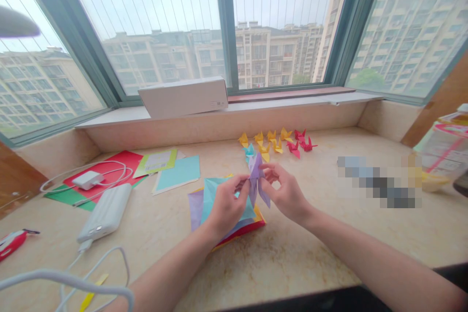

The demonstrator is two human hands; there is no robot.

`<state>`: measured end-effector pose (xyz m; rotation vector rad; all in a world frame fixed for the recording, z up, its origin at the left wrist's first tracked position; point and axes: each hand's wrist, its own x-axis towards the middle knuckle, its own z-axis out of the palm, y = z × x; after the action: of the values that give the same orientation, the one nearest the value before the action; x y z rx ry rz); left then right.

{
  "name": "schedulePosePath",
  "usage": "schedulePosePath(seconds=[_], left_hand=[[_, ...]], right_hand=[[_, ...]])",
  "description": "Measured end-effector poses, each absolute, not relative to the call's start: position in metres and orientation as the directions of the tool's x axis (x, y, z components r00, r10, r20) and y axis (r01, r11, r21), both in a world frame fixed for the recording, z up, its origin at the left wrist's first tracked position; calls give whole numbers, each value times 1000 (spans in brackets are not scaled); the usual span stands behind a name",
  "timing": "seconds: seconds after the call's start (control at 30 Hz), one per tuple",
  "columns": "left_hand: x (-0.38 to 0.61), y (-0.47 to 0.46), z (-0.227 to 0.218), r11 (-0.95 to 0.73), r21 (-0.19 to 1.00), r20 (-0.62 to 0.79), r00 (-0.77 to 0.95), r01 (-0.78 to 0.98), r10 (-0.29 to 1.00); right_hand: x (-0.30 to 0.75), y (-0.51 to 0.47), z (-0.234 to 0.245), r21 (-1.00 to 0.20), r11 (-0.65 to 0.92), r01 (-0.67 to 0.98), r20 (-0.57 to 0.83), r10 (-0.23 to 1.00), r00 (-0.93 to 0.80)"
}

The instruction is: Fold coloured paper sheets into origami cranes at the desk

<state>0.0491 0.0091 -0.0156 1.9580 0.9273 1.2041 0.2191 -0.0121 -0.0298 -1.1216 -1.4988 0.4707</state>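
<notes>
Between my two hands is a purple folded paper (257, 175), pointed at the top and split into two points below. My left hand (229, 199) pinches its left side, and my right hand (284, 189) grips its right side with thumb and fingers. Under and beside my left hand lies a stack of creased origami paper (214, 200) in light blue, purple, yellow and red. Just beyond the purple piece sits a light blue paper crane (249, 152). Several yellow paper cranes (271, 136) and red paper cranes (300, 145) stand behind it.
To the left are a white power bank (106, 213) with cables, a white charger (87, 180), flat coloured sheets (179, 173) and a red-handled tool (13, 244). A long white box (185, 97) rests on the window ledge. At right stand a clear plastic container (444, 148) and a blurred-out object (380, 182).
</notes>
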Motion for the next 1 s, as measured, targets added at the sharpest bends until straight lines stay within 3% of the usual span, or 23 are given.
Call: schedulePosePath(seconds=[0.2, 0.37, 0.5, 0.67, 1.0], left_hand=[[49, 10, -16, -469, 869, 399, 340, 156, 852], [47, 13, -16, -463, 874, 402, 313, 147, 860], [43, 16, -18, -587, 774, 507, 322, 239, 799], [40, 16, -19, -743, 611, 571, 499, 274, 653], [40, 17, -19, -796, 552, 591, 557, 248, 583]], right_hand=[[219, -16, -25, -788, 437, 434, 528, 842, 110], [222, -15, -25, -710, 508, 488, 622, 777, 96], [223, -13, -24, -709, 530, 465, 612, 791, 32], [223, -11, -24, -717, 502, 483, 575, 818, 3], [221, -15, -23, -712, 540, 449, 599, 801, -14]])
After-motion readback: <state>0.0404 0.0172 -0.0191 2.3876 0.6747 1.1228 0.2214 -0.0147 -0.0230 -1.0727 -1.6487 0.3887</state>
